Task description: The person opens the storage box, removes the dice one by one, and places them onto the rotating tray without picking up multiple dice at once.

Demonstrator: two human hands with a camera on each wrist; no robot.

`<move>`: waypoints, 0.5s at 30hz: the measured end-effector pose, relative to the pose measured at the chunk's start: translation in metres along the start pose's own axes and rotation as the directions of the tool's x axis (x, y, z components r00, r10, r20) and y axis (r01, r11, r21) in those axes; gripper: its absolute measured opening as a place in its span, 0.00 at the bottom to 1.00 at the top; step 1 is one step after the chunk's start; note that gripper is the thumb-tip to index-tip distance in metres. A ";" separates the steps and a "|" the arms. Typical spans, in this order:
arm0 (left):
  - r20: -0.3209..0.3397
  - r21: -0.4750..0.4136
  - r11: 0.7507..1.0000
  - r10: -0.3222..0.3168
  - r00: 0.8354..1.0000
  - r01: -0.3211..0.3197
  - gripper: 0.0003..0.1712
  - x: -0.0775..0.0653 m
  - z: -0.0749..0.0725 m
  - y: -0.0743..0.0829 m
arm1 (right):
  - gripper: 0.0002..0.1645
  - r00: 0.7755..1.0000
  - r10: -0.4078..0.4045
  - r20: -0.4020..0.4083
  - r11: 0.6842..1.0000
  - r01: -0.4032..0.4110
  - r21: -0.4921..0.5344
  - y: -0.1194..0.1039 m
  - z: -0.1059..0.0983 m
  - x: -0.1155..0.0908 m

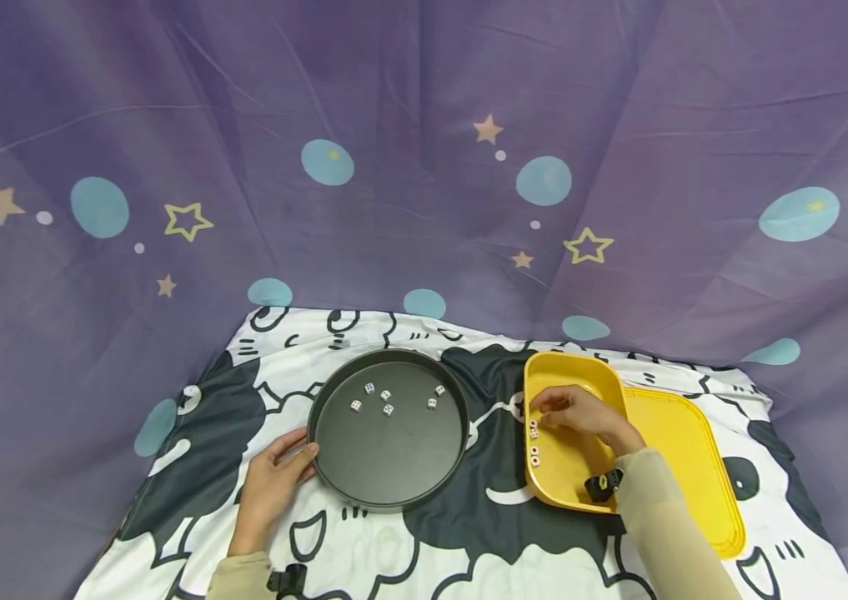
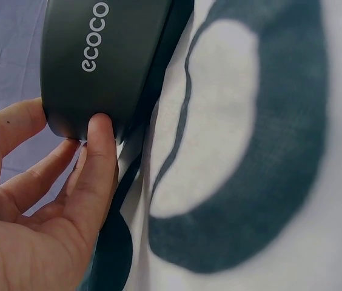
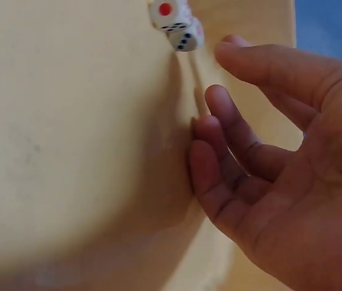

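My left hand (image 1: pixel 271 483) holds the left edge of a dark round pan (image 1: pixel 393 467), the thumb at its rim and fingertips against its outer wall. In the left wrist view that wall (image 2: pixel 80 85) carries the word "ecoco". Several white dice (image 1: pixel 388 410) lie scattered on the pan's floor, toward its far side. My right hand (image 1: pixel 581 412) is inside a yellow rectangular container (image 1: pixel 562 492), its fingers bent loosely beside the left wall. In the right wrist view nothing sits between the fingers, and a pair of dice (image 3: pixel 183 36) lies just off the fingertips. More dice (image 1: pixel 534 456) lie along that wall.
A flat yellow lid (image 1: pixel 682 450) lies right of the container and partly under it. Pan and container stand apart on a black-and-white patterned cloth (image 1: pixel 363 542). Behind them hangs a purple curtain (image 1: pixel 393 233) with stars and blue ovals.
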State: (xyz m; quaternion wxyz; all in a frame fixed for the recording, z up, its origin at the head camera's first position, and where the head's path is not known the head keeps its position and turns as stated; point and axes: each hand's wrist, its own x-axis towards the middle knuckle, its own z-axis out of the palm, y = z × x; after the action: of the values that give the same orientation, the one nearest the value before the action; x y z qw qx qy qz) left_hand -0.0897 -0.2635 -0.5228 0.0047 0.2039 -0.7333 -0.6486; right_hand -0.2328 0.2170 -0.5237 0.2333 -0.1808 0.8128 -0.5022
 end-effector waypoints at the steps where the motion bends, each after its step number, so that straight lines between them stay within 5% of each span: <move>1: -0.001 0.001 1.000 -0.001 1.000 0.001 0.27 0.000 0.000 0.000 | 0.14 1.000 -0.001 0.018 1.000 0.001 -0.002 0.001 0.000 0.001; 15: -0.002 -0.004 1.000 0.000 1.000 0.000 0.26 0.000 0.001 -0.001 | 0.11 0.988 -0.120 0.101 0.987 0.130 -0.100 0.006 0.008 0.008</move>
State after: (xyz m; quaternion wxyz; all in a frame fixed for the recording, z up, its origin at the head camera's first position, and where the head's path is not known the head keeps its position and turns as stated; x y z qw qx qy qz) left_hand -0.0897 -0.2628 -0.5237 0.0060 0.2045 -0.7320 -0.6499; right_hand -0.2348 0.2094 -0.5335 0.2297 -0.2671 0.8134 -0.4629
